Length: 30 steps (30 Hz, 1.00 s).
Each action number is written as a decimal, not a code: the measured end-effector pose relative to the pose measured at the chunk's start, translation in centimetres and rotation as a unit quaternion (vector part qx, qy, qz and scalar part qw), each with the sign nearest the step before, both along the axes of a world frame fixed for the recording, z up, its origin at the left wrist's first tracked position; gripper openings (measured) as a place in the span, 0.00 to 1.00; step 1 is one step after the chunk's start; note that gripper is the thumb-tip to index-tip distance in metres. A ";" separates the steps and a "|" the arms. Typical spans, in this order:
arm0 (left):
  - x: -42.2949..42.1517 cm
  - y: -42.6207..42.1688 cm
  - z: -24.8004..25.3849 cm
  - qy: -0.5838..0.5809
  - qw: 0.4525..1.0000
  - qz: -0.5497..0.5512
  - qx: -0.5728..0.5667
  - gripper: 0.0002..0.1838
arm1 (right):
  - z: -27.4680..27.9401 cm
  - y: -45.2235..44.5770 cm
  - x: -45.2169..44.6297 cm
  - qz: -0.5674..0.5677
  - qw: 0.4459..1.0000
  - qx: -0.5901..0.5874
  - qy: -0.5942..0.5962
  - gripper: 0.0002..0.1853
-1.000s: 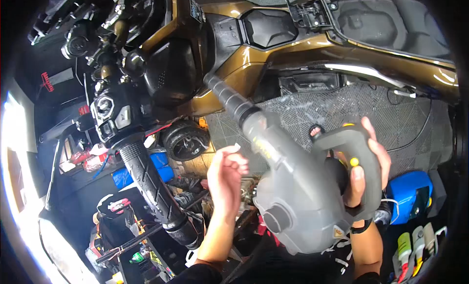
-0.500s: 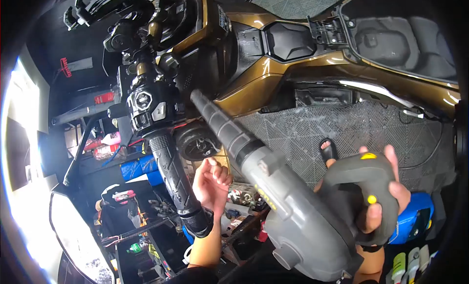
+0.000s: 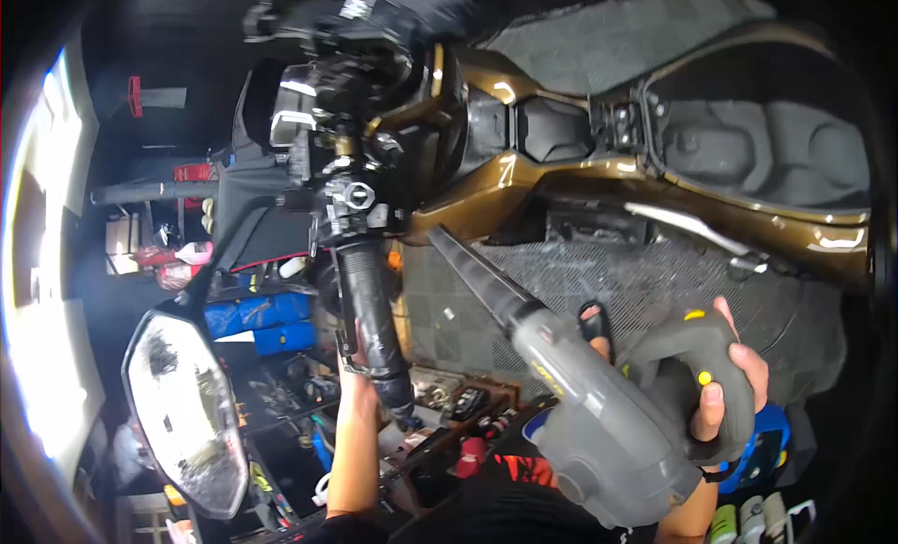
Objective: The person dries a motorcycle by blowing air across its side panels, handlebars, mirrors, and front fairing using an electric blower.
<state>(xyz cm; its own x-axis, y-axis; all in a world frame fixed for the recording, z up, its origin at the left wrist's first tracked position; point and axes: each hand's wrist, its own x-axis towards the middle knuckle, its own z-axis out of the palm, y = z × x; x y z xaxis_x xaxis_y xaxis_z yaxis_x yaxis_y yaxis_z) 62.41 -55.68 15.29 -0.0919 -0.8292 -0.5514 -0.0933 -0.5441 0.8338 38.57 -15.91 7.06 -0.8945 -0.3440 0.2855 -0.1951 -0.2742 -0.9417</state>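
Note:
My right hand [image 3: 734,394] is wrapped round the rear handle of a grey blower [image 3: 608,422], thumb by its yellow button. The blower's dark nozzle [image 3: 482,280] points up and left, its tip close to the bronze side panel of a scooter [image 3: 486,203]. At the black handlebar grip [image 3: 369,310], my left hand [image 3: 354,371] is behind the grip and lever; its fingers are mostly hidden, so its hold cannot be made out. The handlebar is turned, with a mirror [image 3: 187,413] at the lower left.
The scooter's open seat compartment [image 3: 748,156] lies at the right. Blue packs [image 3: 257,319] and cluttered tools [image 3: 458,394] are at the lower left and centre. A sandalled foot [image 3: 593,324] stands on the grey mat. Bottles [image 3: 748,521] sit at the lower right.
The handlebar has turned, bringing the mirror into fuller view. My left hand has moved left behind the grip. The blower's nozzle tip has shifted right and down from beside the handlebar.

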 end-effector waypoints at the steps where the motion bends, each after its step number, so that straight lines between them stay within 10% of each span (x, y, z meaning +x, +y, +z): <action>1: 1.3 -0.8 0.4 -0.079 0.986 -0.072 -0.125 0.13 | 1.2 1.6 -0.5 0.003 1.000 0.004 0.023 0.27; 6: -1.9 2.5 6.3 -0.138 0.887 -0.151 -0.414 0.08 | 6.1 9.0 -2.7 -0.019 0.999 -0.005 -0.040 0.27; 11: -4.9 10.1 9.5 -0.073 0.900 -0.264 -0.338 0.15 | 15.3 12.2 -4.1 0.008 0.989 -0.047 -0.140 0.29; 13: -6.9 13.0 10.0 -0.226 0.794 -0.327 -0.459 0.20 | 17.5 12.1 -4.9 0.019 0.993 -0.032 -0.111 0.28; 19: -9.3 9.8 8.4 0.117 0.947 -0.297 0.035 0.30 | 21.9 11.1 -6.2 0.035 0.998 -0.001 -0.054 0.28; 23: -10.2 9.8 9.5 0.177 0.954 -0.242 0.012 0.34 | 24.1 10.5 -6.8 0.030 0.999 0.019 -0.024 0.27; 26: -9.3 7.3 5.7 0.324 0.892 -0.315 0.022 0.30 | 25.7 9.8 -6.9 0.023 0.999 0.029 -0.005 0.27; 29: -9.5 6.7 4.7 0.704 0.611 -0.269 0.240 0.27 | 27.0 8.8 -6.7 0.025 0.999 0.045 0.011 0.27; 30: -9.8 7.5 7.2 0.520 0.788 -0.299 0.138 0.27 | 27.4 8.5 -6.5 0.024 0.998 0.050 0.018 0.27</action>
<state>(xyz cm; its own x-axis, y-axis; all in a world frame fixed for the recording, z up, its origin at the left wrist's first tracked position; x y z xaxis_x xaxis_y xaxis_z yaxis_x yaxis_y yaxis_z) 52.64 -48.20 22.50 -0.9423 -0.3273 -0.0706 0.2540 -0.8361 0.4863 32.04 -7.45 34.51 -0.8667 -0.4137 0.2787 -0.2176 -0.1891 -0.9575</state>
